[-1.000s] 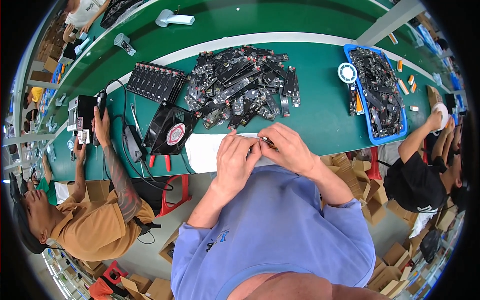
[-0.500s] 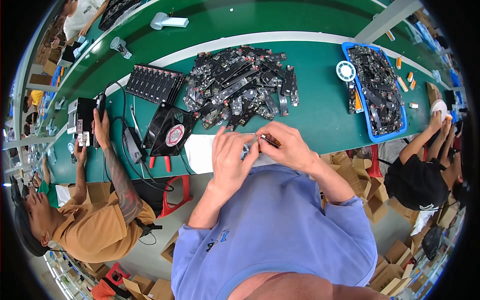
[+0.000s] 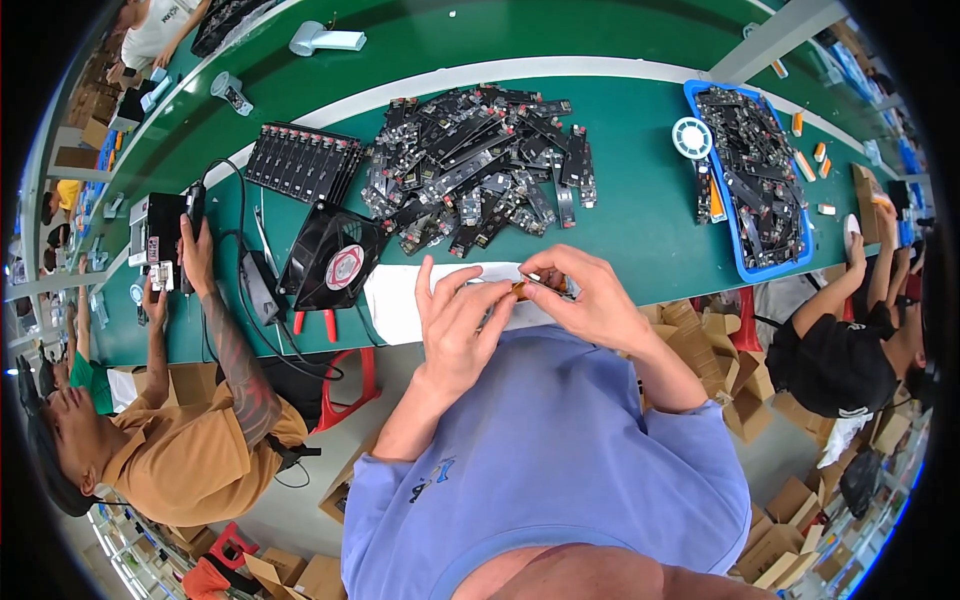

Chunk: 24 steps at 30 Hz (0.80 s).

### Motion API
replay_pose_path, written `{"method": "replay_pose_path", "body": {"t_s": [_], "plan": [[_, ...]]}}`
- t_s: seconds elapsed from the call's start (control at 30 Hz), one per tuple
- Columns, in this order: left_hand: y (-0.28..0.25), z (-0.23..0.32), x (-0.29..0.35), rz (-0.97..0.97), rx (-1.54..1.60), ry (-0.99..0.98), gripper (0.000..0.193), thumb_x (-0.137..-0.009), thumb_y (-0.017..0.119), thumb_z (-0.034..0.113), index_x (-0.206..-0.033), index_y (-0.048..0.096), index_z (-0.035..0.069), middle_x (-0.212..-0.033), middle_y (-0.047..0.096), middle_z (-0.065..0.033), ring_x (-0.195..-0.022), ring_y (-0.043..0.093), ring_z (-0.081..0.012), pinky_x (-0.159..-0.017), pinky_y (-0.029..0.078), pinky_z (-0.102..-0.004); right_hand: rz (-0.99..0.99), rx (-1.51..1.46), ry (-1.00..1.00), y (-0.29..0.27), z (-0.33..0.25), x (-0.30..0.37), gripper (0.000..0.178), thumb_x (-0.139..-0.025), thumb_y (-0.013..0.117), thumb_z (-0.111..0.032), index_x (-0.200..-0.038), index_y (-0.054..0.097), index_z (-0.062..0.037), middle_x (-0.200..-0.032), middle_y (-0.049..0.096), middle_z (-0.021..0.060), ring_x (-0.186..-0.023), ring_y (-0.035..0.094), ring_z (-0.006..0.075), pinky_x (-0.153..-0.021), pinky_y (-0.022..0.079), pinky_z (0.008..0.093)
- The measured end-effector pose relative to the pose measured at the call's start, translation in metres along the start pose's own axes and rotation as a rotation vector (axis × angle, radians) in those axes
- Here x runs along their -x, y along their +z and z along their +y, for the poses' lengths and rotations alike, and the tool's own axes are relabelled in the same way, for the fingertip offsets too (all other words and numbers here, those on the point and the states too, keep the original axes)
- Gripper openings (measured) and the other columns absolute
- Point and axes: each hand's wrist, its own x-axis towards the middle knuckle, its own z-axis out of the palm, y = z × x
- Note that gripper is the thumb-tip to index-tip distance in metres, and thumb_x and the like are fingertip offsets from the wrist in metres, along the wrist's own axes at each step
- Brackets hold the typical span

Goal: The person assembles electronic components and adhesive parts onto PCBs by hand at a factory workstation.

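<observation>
Over the white sheet [image 3: 392,300] at the bench's near edge, my two hands meet at the fingertips. Between them is a small amber-coloured part [image 3: 519,290], mostly covered by fingers, so its exact kind cannot be told. My left hand [image 3: 462,325] pinches it from the left with thumb and index finger, the other fingers loosely raised. My right hand [image 3: 588,305] is closed in a pinch on its right side, and something dark and shiny shows under those fingers. Beyond my hands lies a large heap of narrow black circuit boards [image 3: 480,165].
A black fan [image 3: 335,262] stands left of the sheet, near red-handled pliers [image 3: 330,325] and a cable. Behind it lies a panel of joined boards [image 3: 303,165]. A blue tray [image 3: 745,270] of boards sits right. A co-worker [image 3: 215,440] works at left, others at right.
The amber part now shows between my fingertips, where a dark piece showed in my right hand before. My left fingers have spread a little, and both hands stay over the sheet.
</observation>
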Motion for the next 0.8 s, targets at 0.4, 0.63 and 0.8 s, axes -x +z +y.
{"method": "replay_pose_path", "body": {"t_s": [0.4,0.63,0.8], "plan": [[-0.001,0.001,-0.005,-0.038,0.052,-0.044,0.018,-0.082,0.084,0.005,-0.099,0.077,0.009,-0.095,0.076,-0.0009,-0.109,0.067,-0.0240,-0.124,0.028,-0.0550,0.024,-0.036,0.053,0.001,0.003,0.002,0.021,-0.095,0.076,-0.007,-0.115,0.071,-0.0002,-0.092,0.072,0.0058,-0.079,0.061,0.0122,-0.072,0.052,0.0296],[0.000,0.003,-0.006,-0.047,0.083,-0.129,0.017,-0.082,0.083,0.005,-0.097,0.076,0.010,-0.094,0.075,-0.0002,-0.107,0.066,-0.0230,-0.124,0.028,-0.0535,0.120,0.117,-0.110,0.013,0.008,0.006,0.019,-0.094,0.074,-0.003,-0.113,0.073,0.0008,-0.105,0.072,0.0112,-0.082,0.069,0.0174,-0.073,0.058,0.0317],[0.001,0.004,-0.005,-0.051,0.072,-0.172,0.017,-0.083,0.083,0.006,-0.097,0.076,0.010,-0.096,0.073,-0.0009,-0.106,0.066,-0.0228,-0.123,0.028,-0.0531,0.069,0.075,-0.112,0.013,0.003,0.007,0.021,-0.096,0.072,-0.007,-0.116,0.071,0.0009,-0.110,0.072,0.0146,-0.090,0.075,0.0275,-0.075,0.062,0.0373]]}}
